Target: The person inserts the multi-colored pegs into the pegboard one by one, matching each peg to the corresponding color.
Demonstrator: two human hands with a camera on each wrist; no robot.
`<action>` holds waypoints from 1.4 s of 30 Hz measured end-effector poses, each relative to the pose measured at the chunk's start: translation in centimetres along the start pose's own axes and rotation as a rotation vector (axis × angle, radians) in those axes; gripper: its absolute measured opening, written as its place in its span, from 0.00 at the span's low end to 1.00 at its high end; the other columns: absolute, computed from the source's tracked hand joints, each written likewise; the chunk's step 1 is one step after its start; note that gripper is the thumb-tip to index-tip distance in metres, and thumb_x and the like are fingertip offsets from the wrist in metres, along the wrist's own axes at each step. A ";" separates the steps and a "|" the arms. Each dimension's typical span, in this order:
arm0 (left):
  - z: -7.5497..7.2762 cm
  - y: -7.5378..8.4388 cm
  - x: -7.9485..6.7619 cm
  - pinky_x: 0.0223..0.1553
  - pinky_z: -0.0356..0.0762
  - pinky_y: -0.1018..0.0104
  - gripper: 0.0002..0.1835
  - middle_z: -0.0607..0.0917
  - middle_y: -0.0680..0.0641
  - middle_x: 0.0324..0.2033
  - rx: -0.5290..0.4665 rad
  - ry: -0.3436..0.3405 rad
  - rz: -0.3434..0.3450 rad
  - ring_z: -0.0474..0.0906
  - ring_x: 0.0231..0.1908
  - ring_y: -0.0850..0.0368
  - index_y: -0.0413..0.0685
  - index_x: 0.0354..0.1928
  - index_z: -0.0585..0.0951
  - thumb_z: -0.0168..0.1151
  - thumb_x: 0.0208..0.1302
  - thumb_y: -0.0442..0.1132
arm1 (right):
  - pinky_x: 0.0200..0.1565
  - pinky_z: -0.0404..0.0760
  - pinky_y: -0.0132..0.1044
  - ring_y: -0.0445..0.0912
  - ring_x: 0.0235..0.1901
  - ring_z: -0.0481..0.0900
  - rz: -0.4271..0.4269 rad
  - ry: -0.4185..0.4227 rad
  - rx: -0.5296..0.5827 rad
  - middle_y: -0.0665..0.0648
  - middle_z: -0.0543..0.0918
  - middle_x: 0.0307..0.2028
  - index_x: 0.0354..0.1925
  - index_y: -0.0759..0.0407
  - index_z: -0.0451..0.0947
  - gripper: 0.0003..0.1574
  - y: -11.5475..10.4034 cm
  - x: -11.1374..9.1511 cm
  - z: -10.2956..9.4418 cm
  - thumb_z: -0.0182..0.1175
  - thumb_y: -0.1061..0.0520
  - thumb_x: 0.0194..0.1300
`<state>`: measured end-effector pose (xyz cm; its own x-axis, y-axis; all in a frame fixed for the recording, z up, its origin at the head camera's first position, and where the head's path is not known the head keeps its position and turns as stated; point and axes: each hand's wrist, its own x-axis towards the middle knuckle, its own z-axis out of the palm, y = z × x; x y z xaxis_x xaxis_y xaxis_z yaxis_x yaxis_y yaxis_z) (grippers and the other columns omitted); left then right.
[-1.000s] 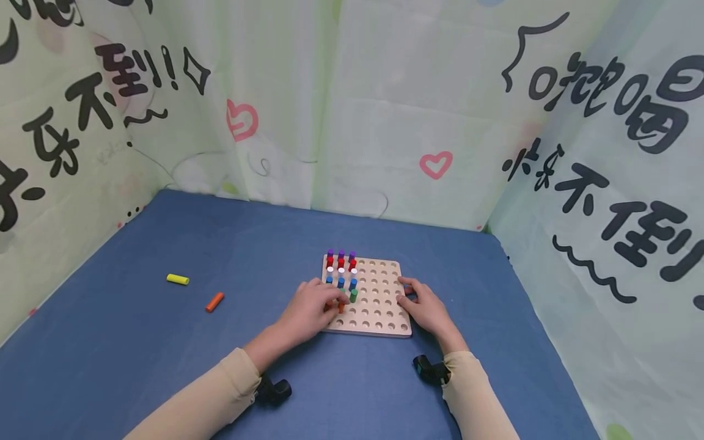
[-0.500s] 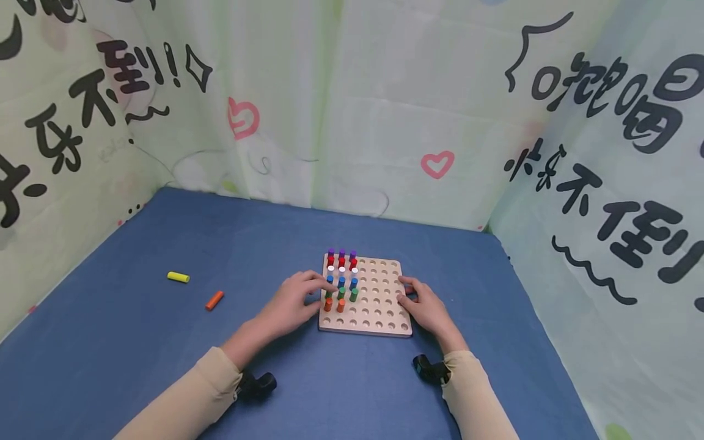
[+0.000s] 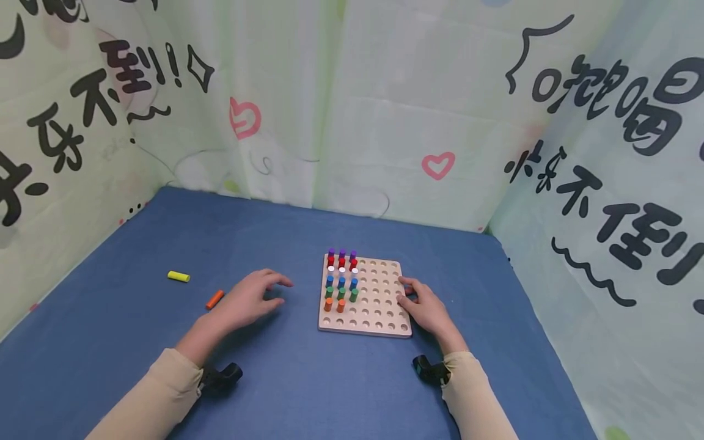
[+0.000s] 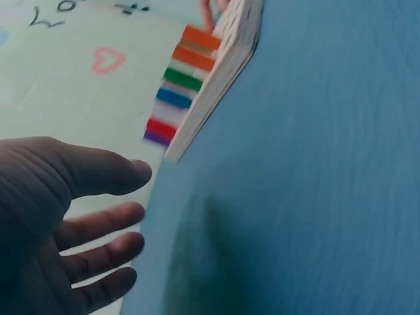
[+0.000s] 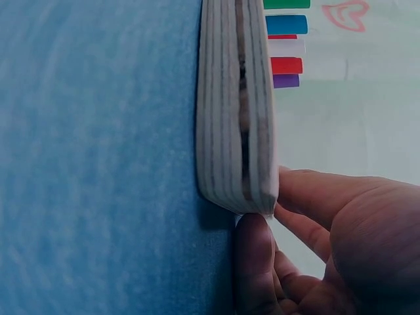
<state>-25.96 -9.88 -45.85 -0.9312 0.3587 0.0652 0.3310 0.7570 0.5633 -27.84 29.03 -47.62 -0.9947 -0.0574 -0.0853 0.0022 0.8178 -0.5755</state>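
A light wooden pegboard (image 3: pixel 360 330) with rows of round holes lies on the blue table. Its left side bears upright pegs in rows of three: purple, red, white, blue (image 3: pixel 341 283) and green (image 3: pixel 354 296), with two orange pegs (image 3: pixel 341 305) in front. My left hand (image 3: pixel 247 301) is off the board, to its left, thumb and fingers apart and holding nothing. A loose orange peg (image 3: pixel 214 299) lies just beside that hand's back. At the board's right edge my right hand (image 5: pixel 367 230) grips, thumb (image 5: pixel 252 256) against the side and a finger over the top.
A yellow peg (image 3: pixel 178 277) lies farther left on the blue tabletop (image 3: pixel 264 226). Pale printed curtains (image 3: pixel 385 122) rise along the table's back and sides. Each wrist carries a small black camera (image 3: pixel 222 376).
My left hand has let go of an orange peg in the board's front row and drawn away left toward the loose orange peg. The right hand has stayed at the board's edge.
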 end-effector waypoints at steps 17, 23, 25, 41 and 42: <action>-4.3 -5.2 -3.5 0.52 0.75 0.38 0.15 0.80 0.31 0.58 0.046 0.066 -0.117 0.75 0.56 0.31 0.41 0.56 0.85 0.67 0.69 0.36 | 0.49 0.75 0.52 0.53 0.46 0.77 -0.003 0.004 -0.010 0.65 0.77 0.59 0.75 0.55 0.67 0.32 0.2 0.1 -0.2 0.58 0.52 0.77; -5.9 -6.4 -4.4 0.52 0.75 0.34 0.18 0.77 0.27 0.58 0.060 0.054 -0.167 0.72 0.59 0.27 0.39 0.58 0.83 0.66 0.69 0.38 | 0.50 0.75 0.52 0.54 0.47 0.78 0.003 0.001 0.002 0.65 0.76 0.60 0.75 0.55 0.67 0.32 0.1 0.0 0.0 0.58 0.52 0.78; -6.2 -6.7 -4.5 0.50 0.77 0.37 0.19 0.78 0.28 0.55 0.069 0.034 -0.201 0.75 0.56 0.29 0.37 0.58 0.82 0.67 0.69 0.39 | 0.50 0.75 0.52 0.54 0.47 0.78 0.005 0.003 0.005 0.65 0.76 0.60 0.75 0.55 0.67 0.32 0.1 0.0 0.0 0.58 0.52 0.78; -5.6 -6.6 -3.9 0.30 0.74 0.60 0.11 0.84 0.45 0.33 0.048 -0.077 -0.229 0.76 0.29 0.55 0.40 0.49 0.84 0.67 0.66 0.34 | 0.47 0.74 0.48 0.52 0.44 0.76 0.003 0.011 0.005 0.63 0.77 0.59 0.75 0.54 0.68 0.32 0.1 0.1 0.1 0.58 0.51 0.77; -5.5 -6.6 -4.0 0.30 0.74 0.60 0.10 0.84 0.45 0.33 0.046 -0.067 -0.229 0.76 0.29 0.55 0.41 0.48 0.84 0.66 0.66 0.34 | 0.47 0.73 0.48 0.52 0.44 0.76 0.001 0.011 0.006 0.64 0.77 0.59 0.75 0.55 0.68 0.32 0.1 0.1 0.1 0.58 0.51 0.77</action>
<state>-25.31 -19.34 -45.28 -0.9711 0.2091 -0.1154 0.1205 0.8461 0.5193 -27.94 29.05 -47.80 -0.9958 -0.0500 -0.0771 0.0041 0.8143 -0.5804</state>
